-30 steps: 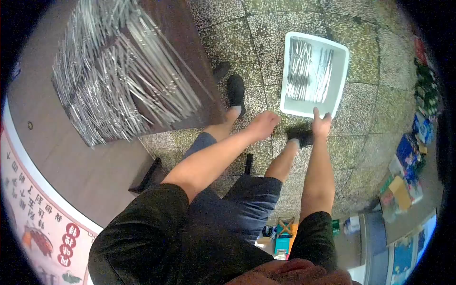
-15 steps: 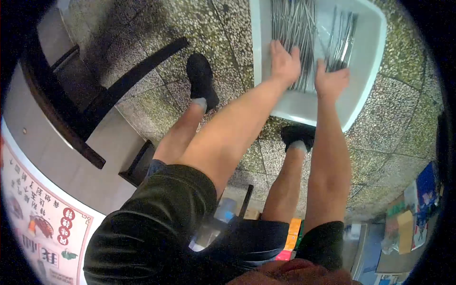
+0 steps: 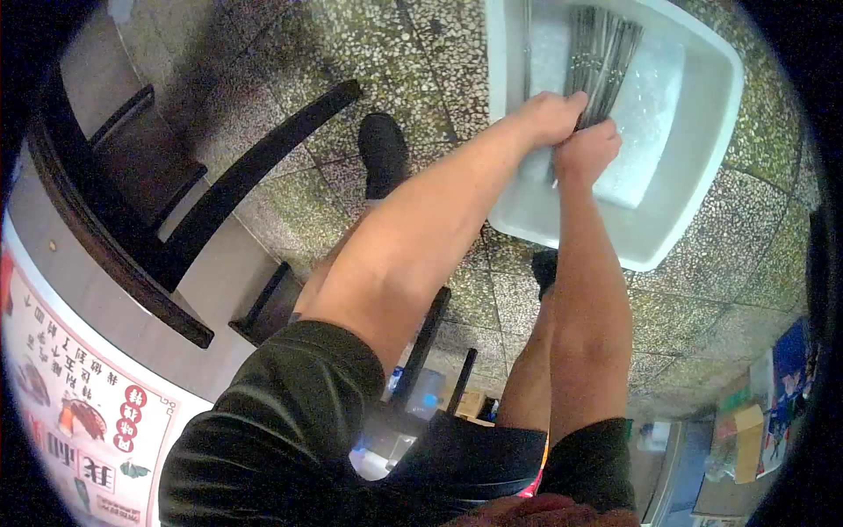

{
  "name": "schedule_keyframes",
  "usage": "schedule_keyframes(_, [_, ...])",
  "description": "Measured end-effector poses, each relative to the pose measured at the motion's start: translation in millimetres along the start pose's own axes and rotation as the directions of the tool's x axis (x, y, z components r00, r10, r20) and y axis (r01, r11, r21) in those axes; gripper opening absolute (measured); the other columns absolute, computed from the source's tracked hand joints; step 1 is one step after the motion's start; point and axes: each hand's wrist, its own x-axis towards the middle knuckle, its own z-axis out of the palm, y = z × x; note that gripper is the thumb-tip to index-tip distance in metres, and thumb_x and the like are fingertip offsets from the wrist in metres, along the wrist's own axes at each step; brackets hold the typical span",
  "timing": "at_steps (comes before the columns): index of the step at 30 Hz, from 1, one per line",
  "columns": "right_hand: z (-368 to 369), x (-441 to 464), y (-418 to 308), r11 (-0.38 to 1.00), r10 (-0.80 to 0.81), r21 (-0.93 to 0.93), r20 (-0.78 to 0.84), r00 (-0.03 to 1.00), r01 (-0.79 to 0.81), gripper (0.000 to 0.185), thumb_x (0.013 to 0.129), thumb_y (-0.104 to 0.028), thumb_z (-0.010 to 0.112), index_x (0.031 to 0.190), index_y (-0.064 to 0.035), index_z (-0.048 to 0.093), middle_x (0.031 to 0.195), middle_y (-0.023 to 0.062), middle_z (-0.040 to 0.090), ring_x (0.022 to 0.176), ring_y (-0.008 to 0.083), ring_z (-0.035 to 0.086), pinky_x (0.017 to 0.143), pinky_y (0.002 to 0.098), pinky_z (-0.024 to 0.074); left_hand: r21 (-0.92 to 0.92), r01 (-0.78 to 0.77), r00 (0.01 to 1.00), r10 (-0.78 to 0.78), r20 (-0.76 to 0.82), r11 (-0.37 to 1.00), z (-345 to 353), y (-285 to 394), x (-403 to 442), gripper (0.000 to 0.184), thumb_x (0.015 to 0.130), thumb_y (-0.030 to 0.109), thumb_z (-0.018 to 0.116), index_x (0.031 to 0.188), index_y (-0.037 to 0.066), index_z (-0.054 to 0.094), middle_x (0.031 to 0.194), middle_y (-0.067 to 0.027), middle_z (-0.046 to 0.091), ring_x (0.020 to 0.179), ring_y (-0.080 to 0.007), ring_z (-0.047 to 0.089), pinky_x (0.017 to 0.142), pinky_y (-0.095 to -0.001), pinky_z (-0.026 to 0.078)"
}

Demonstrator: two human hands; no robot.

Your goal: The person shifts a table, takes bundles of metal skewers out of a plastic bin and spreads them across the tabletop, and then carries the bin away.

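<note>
A thick bundle of thin metal skewers [image 3: 601, 57] is gathered inside a white plastic basin [image 3: 729, 114] on the floor. My left hand [image 3: 555, 118] is closed around the bundle's near part from the left. Just below it and to the right, my right hand [image 3: 588, 155] is also closed on the bundle. The skewers fan out slightly beyond my fingers. A few more skewers [image 3: 528, 53] lie along the basin's left wall. My fingertips are partly hidden behind the bundle and my hands.
Speckled stone tiles [image 3: 439, 79] surround the basin. Dark wooden chair parts [image 3: 255, 176] stand at the left, by a table with a printed sheet [image 3: 88, 422]. My dark shoe [image 3: 384, 154] is left of the basin. A cardboard piece [image 3: 746, 443] sits at the lower right.
My hands, apart before at the two sides of the spread skewers, have come together and closed on them. The skewers are now drawn into one tight bundle, baring the basin's bottom.
</note>
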Motion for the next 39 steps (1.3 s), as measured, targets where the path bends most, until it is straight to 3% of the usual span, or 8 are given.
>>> schedule_keyframes(2, [-10.4, -3.1, -9.8, 0.995, 0.083, 0.035, 0.139, 0.987, -0.089, 0.047, 0.071, -0.028, 0.071, 0.097, 0.0058, 0.054, 0.098, 0.0242, 0.061, 0.092, 0.0385, 0.059, 0.082, 0.0451, 0.0460, -0.075, 0.051, 0.998, -0.049, 0.036, 0.996, 1.9, -4.2, 4.1, 0.055, 0.093, 0.044, 0.041, 0.104, -0.006, 0.063, 0.104, -0.0224, 0.064, 0.097, -0.0330, 0.060, 0.085, -0.0414, 0.045])
schedule_keyframes(5, [-30.1, 4.2, -27.3, 0.979, 0.202, -0.065, 0.274, 0.940, -0.191, 0.044, 0.069, -0.028, 0.071, 0.096, 0.0039, 0.055, 0.095, 0.0216, 0.064, 0.088, 0.0381, 0.062, 0.079, 0.0443, 0.0484, 0.404, -0.261, 0.922, 0.350, -0.164, 0.877, 12.5, -15.6, 10.5, 0.048, 0.091, 0.040, 0.044, 0.101, -0.003, 0.065, 0.103, -0.0224, 0.064, 0.096, -0.0366, 0.060, 0.084, -0.0427, 0.046])
schedule_keyframes(14, [-78.0, 14.5, -0.7, 0.742, -0.029, 0.455, 0.756, 0.654, -0.493, 0.031, 0.078, -0.011, 0.066, 0.106, 0.0018, 0.057, 0.090, 0.0048, 0.063, 0.077, 0.0163, 0.061, 0.069, 0.0314, 0.0497, -0.592, 0.041, 0.999, -0.029, 0.030, 0.805, 36.7, -11.1, 6.3, 0.049, 0.089, 0.037, 0.047, 0.110, -0.006, 0.058, 0.100, -0.0204, 0.064, 0.087, -0.0323, 0.062, 0.082, -0.0433, 0.047])
schedule_keyframes(23, [-97.6, 2.3, 5.7, 0.576, -0.047, 0.538, 0.774, 0.631, -0.616, 0.027, 0.083, -0.017, 0.061, 0.104, -0.0006, 0.055, 0.081, 0.0045, 0.061, 0.069, 0.0139, 0.058, 0.062, 0.0282, 0.0470, -0.236, 0.081, 0.985, -0.043, 0.165, 0.968, 46.6, 18.0, -28.2, 0.067, 0.084, 0.057, 0.055, 0.109, -0.005, 0.060, 0.092, -0.0145, 0.063, 0.083, -0.0237, 0.060, 0.075, -0.0406, 0.047])
schedule_keyframes(26, [-118.3, 0.8, 0.1, 0.638, 0.021, 0.442, 0.808, 0.589, -0.630, 0.020, 0.081, -0.014, 0.060, 0.097, -0.0017, 0.055, 0.075, 0.0049, 0.059, 0.062, 0.0140, 0.057, 0.055, 0.0278, 0.0455, -0.373, 0.107, 0.975, -0.025, 0.219, 0.922, 36.9, 25.0, -42.5, 0.068, 0.079, 0.050, 0.064, 0.111, -0.009, 0.059, 0.100, -0.0238, 0.065, 0.093, -0.0286, 0.063, 0.078, -0.0375, 0.050])
schedule_keyframes(30, [-176.7, -14.2, 3.7, 0.690, 0.059, 0.352, 0.844, 0.533, -0.633, 0.015, 0.079, -0.010, 0.060, 0.091, -0.0016, 0.055, 0.072, 0.0059, 0.057, 0.059, 0.0142, 0.055, 0.051, 0.0274, 0.0440, -0.467, 0.059, 0.990, 0.009, 0.142, 0.882, 68.6, 46.5, -76.7, 0.049, 0.083, 0.039, 0.068, 0.106, -0.003, 0.058, 0.091, -0.0093, 0.063, 0.075, -0.0171, 0.057, 0.067, -0.0293, 0.046])
schedule_keyframes(34, [-230.3, -23.8, 24.6, 0.590, 0.018, 0.370, 0.883, 0.469, -0.718, 0.022, 0.075, -0.008, 0.064, 0.092, -0.0011, 0.052, 0.068, 0.0061, 0.057, 0.056, 0.0148, 0.056, 0.050, 0.0284, 0.0454, -0.789, 0.074, 0.991, 0.043, 0.126, 0.610, 92.5, 45.7, -80.7, 0.053, 0.092, 0.046, 0.052, 0.118, -0.001, 0.052, 0.106, -0.0105, 0.061, 0.097, -0.0185, 0.059, 0.088, -0.0343, 0.044])
schedule_keyframes(39, [-270.0, -22.9, 50.0, 0.502, -0.032, 0.342, 0.925, 0.378, -0.794, 0.027, 0.073, -0.008, 0.065, 0.095, -0.0009, 0.050, 0.067, 0.0061, 0.057, 0.055, 0.0153, 0.056, 0.051, 0.0282, 0.0467, -0.781, 0.134, 0.941, -0.325, -0.092, 0.610, 89.7, 33.6, -61.4, 0.051, 0.093, 0.048, 0.047, 0.121, 0.006, 0.053, 0.112, -0.0075, 0.061, 0.102, -0.0201, 0.057, 0.091, -0.0378, 0.043])
